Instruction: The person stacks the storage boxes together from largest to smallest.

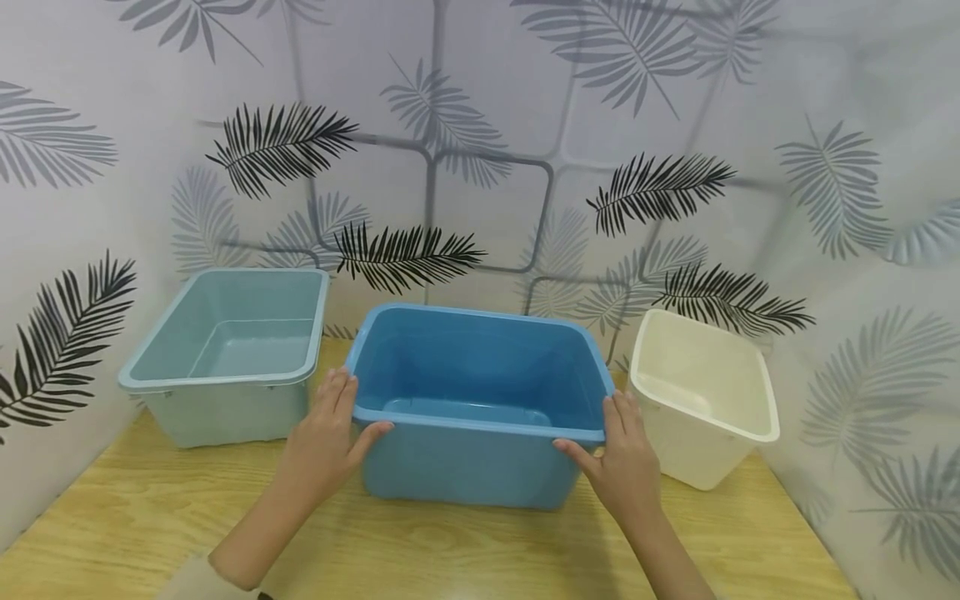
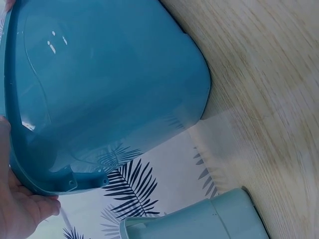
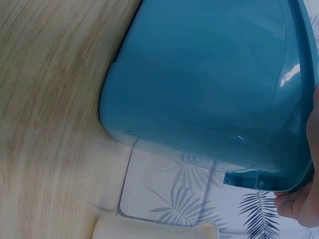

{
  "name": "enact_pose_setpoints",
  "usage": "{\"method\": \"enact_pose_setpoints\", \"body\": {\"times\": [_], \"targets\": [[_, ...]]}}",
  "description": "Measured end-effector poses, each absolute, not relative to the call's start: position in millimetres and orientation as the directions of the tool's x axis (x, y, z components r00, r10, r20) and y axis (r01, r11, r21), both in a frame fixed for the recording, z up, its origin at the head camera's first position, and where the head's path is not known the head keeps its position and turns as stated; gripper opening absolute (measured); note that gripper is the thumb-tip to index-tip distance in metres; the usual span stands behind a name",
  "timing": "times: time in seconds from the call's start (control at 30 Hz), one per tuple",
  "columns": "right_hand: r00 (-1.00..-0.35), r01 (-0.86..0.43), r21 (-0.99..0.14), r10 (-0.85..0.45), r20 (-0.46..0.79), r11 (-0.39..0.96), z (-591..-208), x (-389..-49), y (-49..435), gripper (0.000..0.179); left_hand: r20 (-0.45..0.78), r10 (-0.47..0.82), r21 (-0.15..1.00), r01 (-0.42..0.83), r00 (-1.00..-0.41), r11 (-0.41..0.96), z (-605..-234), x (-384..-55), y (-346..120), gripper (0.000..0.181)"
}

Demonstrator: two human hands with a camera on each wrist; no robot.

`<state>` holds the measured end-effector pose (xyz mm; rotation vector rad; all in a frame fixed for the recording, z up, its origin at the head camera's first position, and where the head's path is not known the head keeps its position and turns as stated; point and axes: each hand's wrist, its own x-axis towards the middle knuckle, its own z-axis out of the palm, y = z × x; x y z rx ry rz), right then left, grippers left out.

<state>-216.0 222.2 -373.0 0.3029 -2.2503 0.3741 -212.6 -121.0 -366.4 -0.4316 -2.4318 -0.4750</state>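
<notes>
A blue plastic storage bin point(image 1: 468, 467) with no lid stands upright on the wooden table, its inside bare. My left hand point(image 1: 324, 442) grips the rim at its left front corner, thumb against the front side and fingers along the left edge. At the right front corner my right hand point(image 1: 622, 462) holds the rim in the same way. In the left wrist view, fingertips point(image 2: 47, 206) curl beneath the rim by a handle bracket. The right wrist view shows fingers point(image 3: 289, 204) under the rim too, while most of that hand is cut off.
To the left stands a pale blue-green bin point(image 1: 225, 412), close to my left hand. A smaller cream bin point(image 1: 675, 446) is just right of my right hand. Behind all three, a leaf-patterned wall covering point(image 1: 480, 100) rises from the back of the wooden table point(image 1: 450, 554).
</notes>
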Motion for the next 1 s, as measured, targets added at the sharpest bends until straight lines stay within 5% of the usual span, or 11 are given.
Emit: {"method": "enact_pose_setpoints", "body": {"times": [1.0], "targets": [[-0.602,-0.340,-0.142,-0.099,0.793,0.930,-375.1,-204.0,221.5,0.106,0.671,0.184,0.208,0.421,-0.718,0.883,-368.4,-198.4,-121.6,0.084]]}}
